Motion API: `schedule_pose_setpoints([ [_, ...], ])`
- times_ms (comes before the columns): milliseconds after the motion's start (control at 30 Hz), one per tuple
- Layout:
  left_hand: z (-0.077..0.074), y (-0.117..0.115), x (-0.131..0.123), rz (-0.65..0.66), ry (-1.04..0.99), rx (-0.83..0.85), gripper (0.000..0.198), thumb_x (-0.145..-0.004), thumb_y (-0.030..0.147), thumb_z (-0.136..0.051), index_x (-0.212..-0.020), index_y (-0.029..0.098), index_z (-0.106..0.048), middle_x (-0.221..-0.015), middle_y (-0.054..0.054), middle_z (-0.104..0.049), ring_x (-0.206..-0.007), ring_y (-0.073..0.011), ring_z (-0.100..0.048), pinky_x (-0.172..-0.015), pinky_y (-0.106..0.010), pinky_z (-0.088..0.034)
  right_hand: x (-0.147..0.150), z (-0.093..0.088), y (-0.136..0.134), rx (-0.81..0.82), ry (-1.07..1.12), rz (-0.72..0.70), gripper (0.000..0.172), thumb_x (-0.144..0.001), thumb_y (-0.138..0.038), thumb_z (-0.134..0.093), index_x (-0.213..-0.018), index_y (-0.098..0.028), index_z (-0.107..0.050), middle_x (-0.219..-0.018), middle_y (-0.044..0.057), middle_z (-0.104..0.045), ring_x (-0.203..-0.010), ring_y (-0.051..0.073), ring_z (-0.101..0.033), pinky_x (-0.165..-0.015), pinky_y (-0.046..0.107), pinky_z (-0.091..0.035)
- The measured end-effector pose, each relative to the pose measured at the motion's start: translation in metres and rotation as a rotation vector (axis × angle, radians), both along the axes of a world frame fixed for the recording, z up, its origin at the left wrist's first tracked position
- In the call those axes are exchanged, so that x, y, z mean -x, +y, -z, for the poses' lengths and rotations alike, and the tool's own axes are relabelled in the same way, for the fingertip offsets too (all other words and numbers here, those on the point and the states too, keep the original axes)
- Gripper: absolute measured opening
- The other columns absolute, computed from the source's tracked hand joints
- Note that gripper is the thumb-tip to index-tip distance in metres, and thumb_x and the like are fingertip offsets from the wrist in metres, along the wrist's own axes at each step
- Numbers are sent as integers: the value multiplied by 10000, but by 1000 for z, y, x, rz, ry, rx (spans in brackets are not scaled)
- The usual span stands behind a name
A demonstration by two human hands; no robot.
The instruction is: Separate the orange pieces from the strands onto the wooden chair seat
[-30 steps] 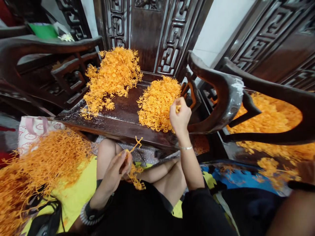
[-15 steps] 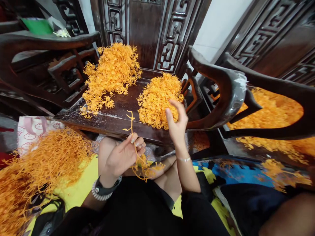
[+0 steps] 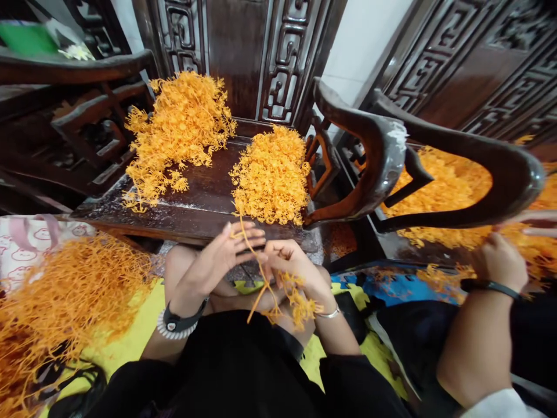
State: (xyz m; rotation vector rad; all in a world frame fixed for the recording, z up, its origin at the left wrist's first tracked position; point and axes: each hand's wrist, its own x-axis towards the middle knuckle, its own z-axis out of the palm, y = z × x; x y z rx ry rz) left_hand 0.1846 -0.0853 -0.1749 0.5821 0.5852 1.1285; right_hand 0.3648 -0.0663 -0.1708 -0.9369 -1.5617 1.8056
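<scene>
A thin orange branching sprig [image 3: 265,284] with a tuft of small curled tips hangs over my lap. My right hand [image 3: 290,264] pinches its stem, thumb and fingers closed. Beside it, my left hand [image 3: 221,255] has its fingers spread; the stem's upper end crosses in front of them. Beyond my hands, on the dark wooden chair seat [image 3: 204,217], lies a trimmed orange pile [image 3: 274,174] at the right. A looser orange pile [image 3: 187,122] lies at the left of the seat.
A large tangle of orange stems [image 3: 87,290] lies at my left beside a white patterned bag [image 3: 37,244]. Curved dark armrests [image 3: 374,168] flank the seat. At the right, a co-worker's hand [image 3: 500,261] is at another orange heap [image 3: 456,174]. Yellow matting [image 3: 130,319] lies below.
My right hand has come down from the pile on the seat and now pinches the sprig. My left hand's fingers have spread from their pinch on it. A co-worker's arm has appeared at right.
</scene>
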Motion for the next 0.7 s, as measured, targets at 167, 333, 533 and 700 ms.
schedule_pose_setpoints([
  [167,16,-11,-6,97,228,-80,366,-803,276,-694,-1135,226,-548,-1144,-60,-589,-854,-147,-607,-698,-256,-507,3,9,2,31,124,210,240,-804,-367,-685,-764,-185,-533,-510,-72,-571,-289,32,-390,-300,141,-282],
  [333,27,-18,-6,399,248,-202,223,-852,338,-632,-1018,190,-623,-680,-6,-605,-575,-103,-535,-580,-224,-406,0,13,6,311,352,118,248,-786,-316,-694,-982,-239,-563,-391,-141,-426,-279,33,-288,-350,125,-351],
  [533,42,-28,-16,532,258,-231,452,-791,597,-595,-669,168,-671,-554,-29,-556,-457,-107,-421,-474,-255,-311,0,13,3,455,422,198,204,-805,-397,-583,-872,-208,-621,-682,-27,-666,-451,59,-520,-459,166,-479],
  [700,56,-35,-17,420,302,-278,660,-705,750,-547,-381,181,-475,-394,1,-383,-425,-102,-325,-477,-280,-250,-3,2,-8,271,340,208,350,-788,-318,-483,-1110,-259,-605,-1306,32,-582,-1057,143,-626,-590,179,-532],
])
